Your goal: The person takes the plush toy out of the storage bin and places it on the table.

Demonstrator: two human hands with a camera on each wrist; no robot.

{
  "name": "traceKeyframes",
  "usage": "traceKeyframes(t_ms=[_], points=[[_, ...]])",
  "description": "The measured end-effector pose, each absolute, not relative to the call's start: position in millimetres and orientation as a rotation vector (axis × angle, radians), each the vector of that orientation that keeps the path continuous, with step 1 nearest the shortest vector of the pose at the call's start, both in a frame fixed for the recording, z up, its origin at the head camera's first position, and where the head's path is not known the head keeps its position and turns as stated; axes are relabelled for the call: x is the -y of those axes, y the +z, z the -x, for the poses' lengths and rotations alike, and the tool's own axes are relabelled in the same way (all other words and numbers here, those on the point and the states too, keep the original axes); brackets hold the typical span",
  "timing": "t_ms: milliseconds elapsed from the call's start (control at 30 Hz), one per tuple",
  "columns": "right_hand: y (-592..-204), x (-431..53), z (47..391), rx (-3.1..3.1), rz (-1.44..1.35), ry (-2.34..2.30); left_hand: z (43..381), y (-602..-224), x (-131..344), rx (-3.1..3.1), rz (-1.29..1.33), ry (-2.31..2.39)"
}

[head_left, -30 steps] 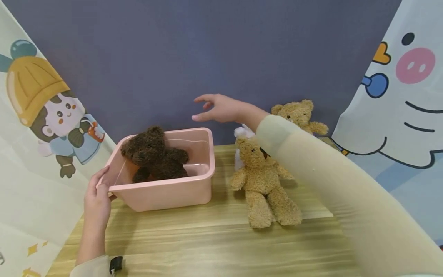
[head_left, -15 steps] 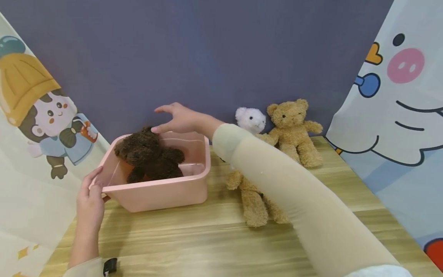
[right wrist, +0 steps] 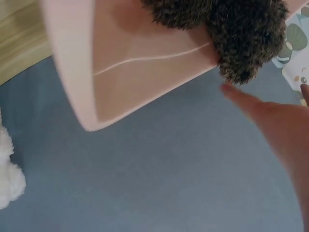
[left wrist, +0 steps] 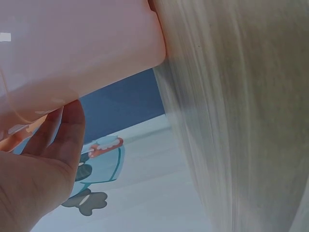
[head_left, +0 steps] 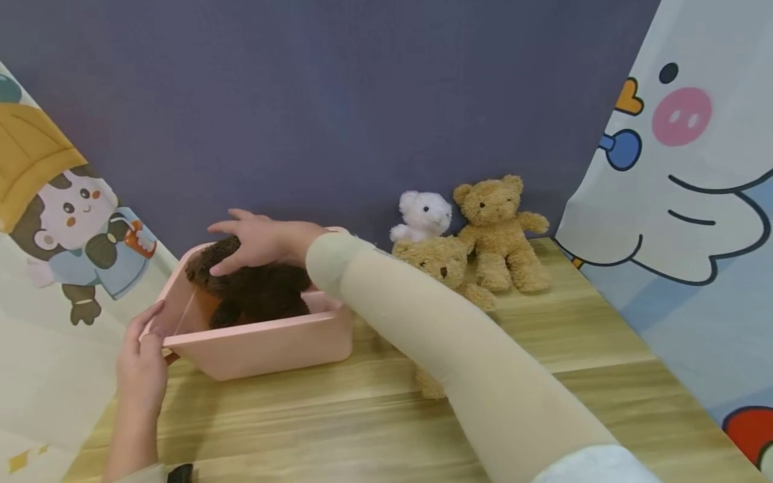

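Observation:
A pink plastic bin (head_left: 260, 350) stands on the wooden tabletop, and my left hand (head_left: 140, 376) grips its left rim. In the left wrist view, the fingers of that hand (left wrist: 46, 162) lie against the bin's wall (left wrist: 91, 48). Inside the bin sits a dark brown teddy bear (head_left: 268, 292). My right hand (head_left: 262, 243) is over the bear's head with its fingers spread and covers part of it. The right wrist view has the thumb (right wrist: 251, 107) at the bear's fur (right wrist: 246, 38); whether it touches cannot be told.
Right of the bin are a tan teddy bear (head_left: 431, 258), partly behind my right sleeve (head_left: 423, 315), a white plush (head_left: 425, 215) and another tan bear (head_left: 495, 231) by the dark backdrop (head_left: 362, 100). Printed cloths (head_left: 706, 221) hang at both sides of the tabletop (head_left: 338, 429).
My right hand has moved left and down, from above the bin's right end to the brown bear's head. My left hand keeps holding the rim. The head view has shifted slightly right.

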State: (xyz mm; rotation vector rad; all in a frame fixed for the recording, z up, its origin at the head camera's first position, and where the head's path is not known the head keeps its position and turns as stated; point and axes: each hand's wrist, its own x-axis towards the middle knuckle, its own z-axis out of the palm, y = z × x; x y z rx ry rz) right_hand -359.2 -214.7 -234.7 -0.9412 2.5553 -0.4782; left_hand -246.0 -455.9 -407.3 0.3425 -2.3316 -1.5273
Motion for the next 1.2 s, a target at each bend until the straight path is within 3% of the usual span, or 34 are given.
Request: traceKeyframes(t_ms=[400, 867, 1200], points=[[-238, 232, 360, -2.601, 0.877, 0.129, 252, -403, 451, 2.290, -0.340, -1.555], [-259, 252, 373, -2.626, 0.942, 0.028, 244, -408, 458, 2.264, -0.418, -1.572], [-265, 251, 372, -2.762, 0.703, 0.128, 248, -410, 452, 2.246, -0.428, -1.571]])
